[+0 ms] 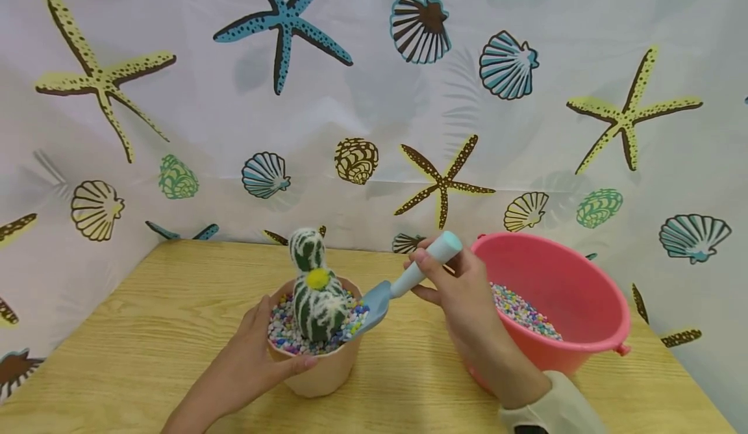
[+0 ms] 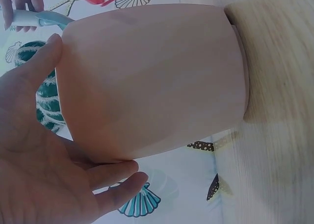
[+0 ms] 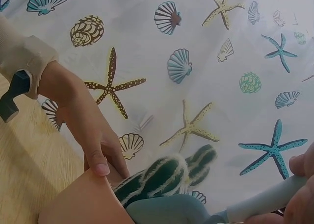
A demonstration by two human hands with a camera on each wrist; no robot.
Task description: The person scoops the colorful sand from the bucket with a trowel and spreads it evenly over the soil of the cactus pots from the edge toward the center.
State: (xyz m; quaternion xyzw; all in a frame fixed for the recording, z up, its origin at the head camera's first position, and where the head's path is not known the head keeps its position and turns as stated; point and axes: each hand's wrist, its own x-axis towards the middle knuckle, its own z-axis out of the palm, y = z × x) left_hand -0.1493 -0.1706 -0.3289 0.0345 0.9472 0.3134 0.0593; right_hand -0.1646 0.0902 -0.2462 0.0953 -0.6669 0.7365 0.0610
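A peach flower pot [image 1: 320, 375] stands on the table, filled with small colored pebbles [image 1: 284, 330] around a green-and-white cactus [image 1: 318, 314] with a yellow flower. My left hand [image 1: 248, 349] grips the pot's left side near the rim, thumb in front; the left wrist view shows the pot wall [image 2: 157, 82] between thumb and fingers. My right hand [image 1: 458, 288] holds a blue toy shovel [image 1: 423, 265] by its pale handle. The shovel's blade [image 3: 169, 209] tilts down over the pot's right rim, its tip at the pebbles.
Right of the pot is a pink bucket [image 1: 575, 291] with more colored pebbles [image 1: 523, 310] inside, close beside my right forearm. A white curtain [image 1: 374, 102] printed with starfish and shells hangs behind the wooden table [image 1: 193, 304].
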